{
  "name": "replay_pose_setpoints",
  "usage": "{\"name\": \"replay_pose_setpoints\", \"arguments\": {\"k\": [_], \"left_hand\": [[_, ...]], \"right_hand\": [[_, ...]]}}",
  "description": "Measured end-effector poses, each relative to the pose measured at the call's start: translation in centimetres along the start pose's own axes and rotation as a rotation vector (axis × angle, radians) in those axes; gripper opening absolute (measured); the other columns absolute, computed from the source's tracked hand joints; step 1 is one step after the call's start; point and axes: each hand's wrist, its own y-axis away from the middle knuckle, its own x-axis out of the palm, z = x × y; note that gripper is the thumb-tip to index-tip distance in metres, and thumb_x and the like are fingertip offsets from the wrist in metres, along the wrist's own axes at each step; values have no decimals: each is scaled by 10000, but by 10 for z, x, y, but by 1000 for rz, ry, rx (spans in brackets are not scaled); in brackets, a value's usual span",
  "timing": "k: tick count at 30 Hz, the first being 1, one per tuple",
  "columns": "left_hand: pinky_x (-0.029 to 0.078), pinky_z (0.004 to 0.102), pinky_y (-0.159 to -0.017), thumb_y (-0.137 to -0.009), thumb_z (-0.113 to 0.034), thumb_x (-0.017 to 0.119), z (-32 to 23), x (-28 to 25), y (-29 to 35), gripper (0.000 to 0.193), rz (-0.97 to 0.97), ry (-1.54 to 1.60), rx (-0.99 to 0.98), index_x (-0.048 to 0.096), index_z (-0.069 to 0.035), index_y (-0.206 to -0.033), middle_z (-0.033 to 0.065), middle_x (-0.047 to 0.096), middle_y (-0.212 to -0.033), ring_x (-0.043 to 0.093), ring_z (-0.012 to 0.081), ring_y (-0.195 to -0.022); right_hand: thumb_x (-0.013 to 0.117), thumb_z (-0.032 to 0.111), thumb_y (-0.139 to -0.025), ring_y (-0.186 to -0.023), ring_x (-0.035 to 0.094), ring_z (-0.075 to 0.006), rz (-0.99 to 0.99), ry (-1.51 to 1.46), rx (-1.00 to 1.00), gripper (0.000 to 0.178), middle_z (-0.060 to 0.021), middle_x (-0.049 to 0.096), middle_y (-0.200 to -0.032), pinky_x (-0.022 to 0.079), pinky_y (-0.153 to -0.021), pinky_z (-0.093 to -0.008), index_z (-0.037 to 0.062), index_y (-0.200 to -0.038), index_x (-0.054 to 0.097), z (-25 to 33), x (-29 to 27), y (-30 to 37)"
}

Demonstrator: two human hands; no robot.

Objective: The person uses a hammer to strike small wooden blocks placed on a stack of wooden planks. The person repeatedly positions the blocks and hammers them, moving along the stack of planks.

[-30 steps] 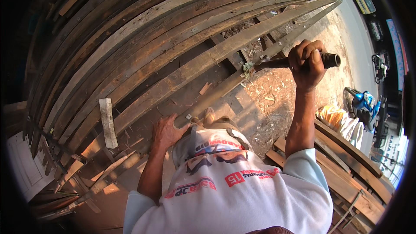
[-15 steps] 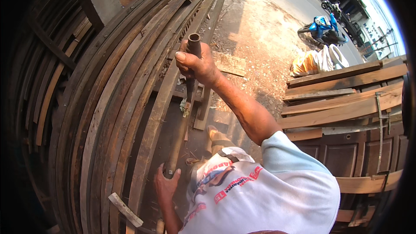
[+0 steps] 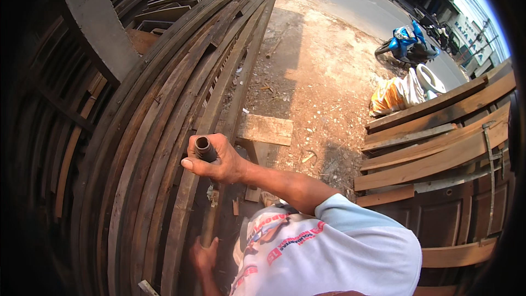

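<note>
A long pole stands tilted in front of me, its upper end a dark hollow metal tube (image 3: 205,147) and its lower length a pale brown shaft (image 3: 209,225). Around the dark tube, just below its open mouth, the fingers of my right hand (image 3: 224,160) are closed. Pale, ragged material (image 3: 212,195) clings where tube and shaft meet. Lower down, my left hand (image 3: 205,254) wraps the shaft close to my shirt; its far fingers are partly hidden. The pole's bottom end is out of sight.
Long dark timber beams (image 3: 159,148) run close along my left, beside a concrete post (image 3: 101,22). A short board (image 3: 265,129) lies ahead. On the right are stacked planks (image 3: 433,148), a wooden door panel (image 3: 438,214), sacks (image 3: 395,94) and a blue motorbike (image 3: 406,44).
My right hand and the pole's top have moved down and leftward in view. My left hand has also shifted lower. Both still grip the pole, while the whole view has tilted up toward the road.
</note>
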Motion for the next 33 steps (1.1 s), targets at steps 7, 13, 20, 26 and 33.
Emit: {"name": "replay_pose_setpoints", "arguments": {"k": [7,13,20,26,33], "left_hand": [[567,490,-938,-795,-463,857,-10,-18,3,669,154,56,-108,688,-53,-1296,206,765,-1117,730,406,-1071],[528,480,-1064,-835,-602,782,5,-2,-5,783,61,-11,-66,633,-87,-1407,187,713,-1311,669,370,-1241],[518,459,-1085,-809,-426,857,8,2,4,722,-180,156,150,635,-57,-1389,191,682,-1328,654,376,-1241],[548,462,-962,-837,-138,816,-65,11,16,498,-473,459,553,655,-30,-1295,180,686,-1169,662,380,-1095],[554,447,-748,-928,-55,715,-48,2,21,149,-269,582,635,678,5,-1060,172,682,-902,680,375,-840]], "right_hand": [[816,158,-892,-584,534,-110,323,3,-186,332,-20,537,-638,389,-529,-311,74,-744,530,5,45,3],[546,340,-1054,-503,347,-101,-100,-378,86,339,13,370,-673,357,-514,-291,158,-803,409,-28,-59,-33],[530,288,-1056,-522,364,-135,120,-484,-33,273,-46,432,-694,369,-488,-298,98,-879,447,4,-30,-9],[442,360,-1096,-543,451,-143,172,-572,-48,311,-48,461,-762,403,-557,-317,101,-927,468,30,-22,19],[520,390,-1068,-505,443,-139,185,-441,-87,333,-55,478,-748,426,-524,-310,93,-933,452,30,1,36]]}}
